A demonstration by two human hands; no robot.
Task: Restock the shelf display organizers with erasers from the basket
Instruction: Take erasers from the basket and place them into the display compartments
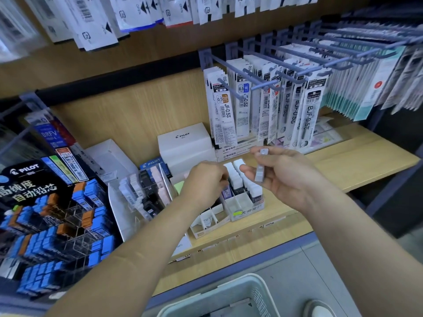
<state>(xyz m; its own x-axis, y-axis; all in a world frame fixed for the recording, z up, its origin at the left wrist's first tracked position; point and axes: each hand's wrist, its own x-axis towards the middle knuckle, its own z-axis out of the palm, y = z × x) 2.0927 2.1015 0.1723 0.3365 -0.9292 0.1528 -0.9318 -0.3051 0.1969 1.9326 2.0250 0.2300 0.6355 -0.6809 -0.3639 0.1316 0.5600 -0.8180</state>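
Stationery shelf; restocking the organizer
Right hand pinches spare erasers; left hand curls into a slot, grip unclear; seat each upright against its row

Along the back panel, blue peg hooks hung with slim white refill packs marked JF-0.5 and BJF-0.5. Below them on the pale wooden shelf, a white PILOT box just beside two stacked MONO refill boxes. Left of that box, an open white carton. At far left, a black PILOT lead display packed with blue and orange cases. Overhead, blurred white packets hanging in a row.
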